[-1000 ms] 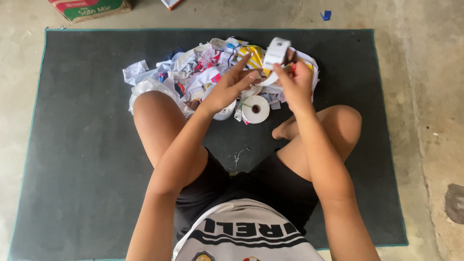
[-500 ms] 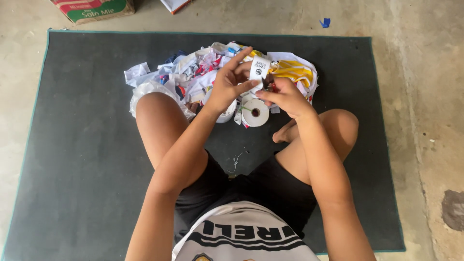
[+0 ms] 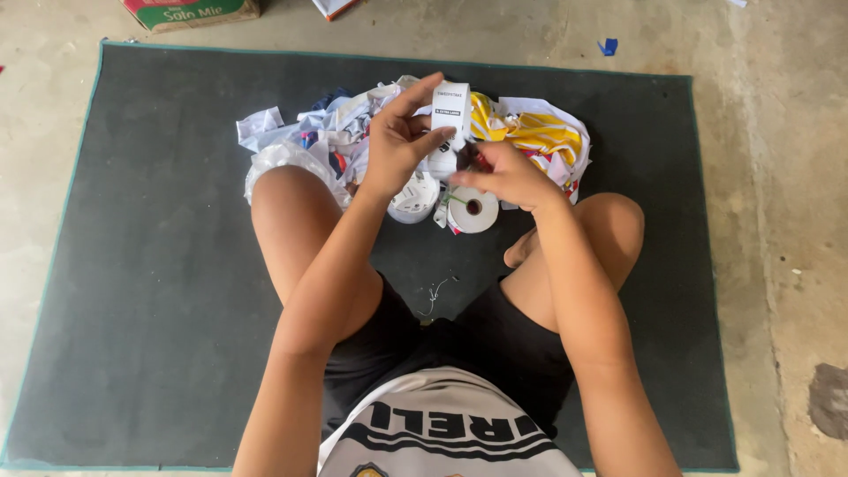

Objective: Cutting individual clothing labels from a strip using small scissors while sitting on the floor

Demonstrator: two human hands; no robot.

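The left hand (image 3: 397,146) holds a small white label (image 3: 452,108) upright, its grip pinched on the lower part between thumb and fingers, so the long axis runs away from the person. The right hand (image 3: 505,175) sits just right of and below it, fingers drawn together near the label's bottom end (whether they pinch anything I cannot tell). A white tape roll (image 3: 473,209) lies flat on the dark mat (image 3: 159,265) right below both hands, before a heap of cloth scraps (image 3: 331,132).
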